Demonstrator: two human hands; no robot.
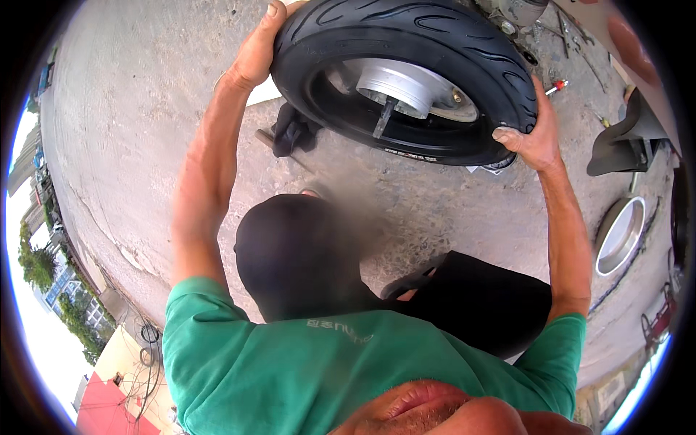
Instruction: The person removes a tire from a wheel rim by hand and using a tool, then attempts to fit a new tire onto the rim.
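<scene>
A black-tyred scooter wheel (pixel 428 47) is held up in front of me, tilted so that its open side faces me. In its middle sits a silver hub (pixel 395 81) with an axle sticking out toward me. My left hand (pixel 259 49) grips the tyre's left side, thumb up and fingers mostly hidden behind the rubber. On the right, my right hand (pixel 533 138) clasps the tyre, its thumb on the near sidewall. Below the wheel's left side, a dark cloth-like thing (pixel 293 132) lies on the ground next to a stick-like handle (pixel 274 142).
Rough concrete ground (pixel 130 130) surrounds me. To the right lie a round metal ring or pan (pixel 620 236) and a dark curved panel (pixel 625 138). Long thin tools (pixel 564 32) and a red-handled tool (pixel 557 88) are scattered at the upper right. Tangled cables (pixel 148 355) lie lower left.
</scene>
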